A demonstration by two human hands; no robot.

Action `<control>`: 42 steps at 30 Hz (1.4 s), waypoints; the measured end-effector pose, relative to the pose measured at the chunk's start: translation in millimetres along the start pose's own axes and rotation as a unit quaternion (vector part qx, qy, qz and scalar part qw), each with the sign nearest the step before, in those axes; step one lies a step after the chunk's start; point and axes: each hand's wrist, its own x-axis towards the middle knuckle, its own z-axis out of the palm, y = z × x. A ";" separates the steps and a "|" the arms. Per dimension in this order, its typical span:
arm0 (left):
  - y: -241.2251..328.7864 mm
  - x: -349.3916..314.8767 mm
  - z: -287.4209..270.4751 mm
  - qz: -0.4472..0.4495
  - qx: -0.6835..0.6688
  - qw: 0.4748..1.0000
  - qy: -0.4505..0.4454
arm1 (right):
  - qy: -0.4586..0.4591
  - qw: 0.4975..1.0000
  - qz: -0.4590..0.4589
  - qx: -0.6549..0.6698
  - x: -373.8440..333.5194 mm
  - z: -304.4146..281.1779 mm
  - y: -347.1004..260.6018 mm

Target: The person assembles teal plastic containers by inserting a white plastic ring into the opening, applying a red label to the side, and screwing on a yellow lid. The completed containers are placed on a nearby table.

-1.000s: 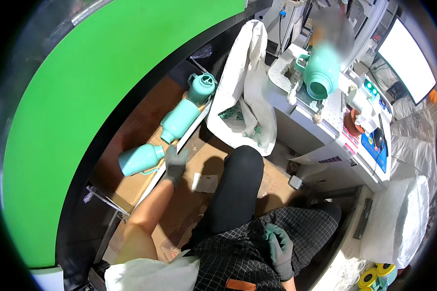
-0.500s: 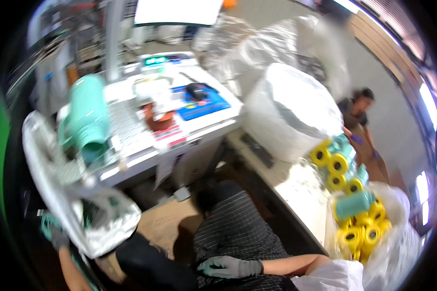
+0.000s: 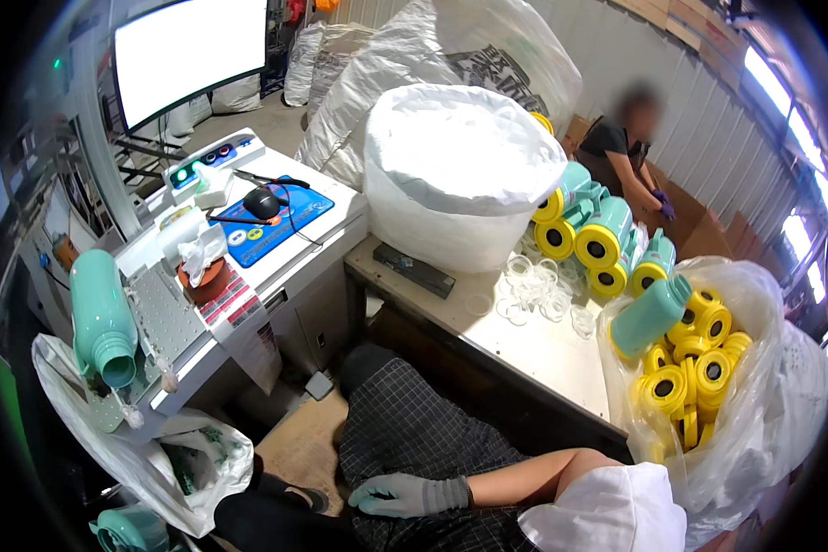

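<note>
My right hand (image 3: 405, 495), in a grey glove with green fingertips, lies flat on the dark checked cloth (image 3: 432, 419) over my lap and holds nothing. My left hand is out of sight. At the lower left edge a teal jug (image 3: 131, 530) with a handle shows in part; whatever grips it, if anything, is hidden. Another teal jug (image 3: 101, 308) lies on its side on the white machine table (image 3: 313, 239), its open mouth toward me. Below it hangs a white sack (image 3: 225, 460) with green scraps inside.
A big white sack (image 3: 460, 221) stands on the right-hand bench (image 3: 570, 377), by clear rings (image 3: 538, 290) and yellow-ended teal jugs (image 3: 607, 241). A clear bag (image 3: 754, 442) holds several yellow lids (image 3: 699, 368). A co-worker (image 3: 621, 147) bends near cardboard. A bright screen (image 3: 193, 55) stands behind.
The view has swung to the right and steadied. My left hand, seen earlier at the lower left, has dropped out of view; the teal jug shows there now. My right hand stays on my lap.
</note>
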 end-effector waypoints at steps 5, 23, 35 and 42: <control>158.7 58.8 -139.5 0.188 -0.084 0.977 0.049 | 0.078 0.978 -0.116 -0.152 11.2 -16.7 -56.1; 413.2 70.3 -166.7 0.171 -0.640 0.532 -0.526 | 0.326 0.905 -0.254 -0.099 -84.0 -75.5 -73.7; 417.4 86.3 -162.1 0.282 -0.579 0.635 -0.427 | 0.145 0.922 -0.321 -0.162 -94.4 -117.8 -129.5; 423.6 42.3 -175.1 0.329 -0.449 0.608 -0.567 | -0.160 0.889 -0.027 -0.428 -89.2 -109.5 -140.7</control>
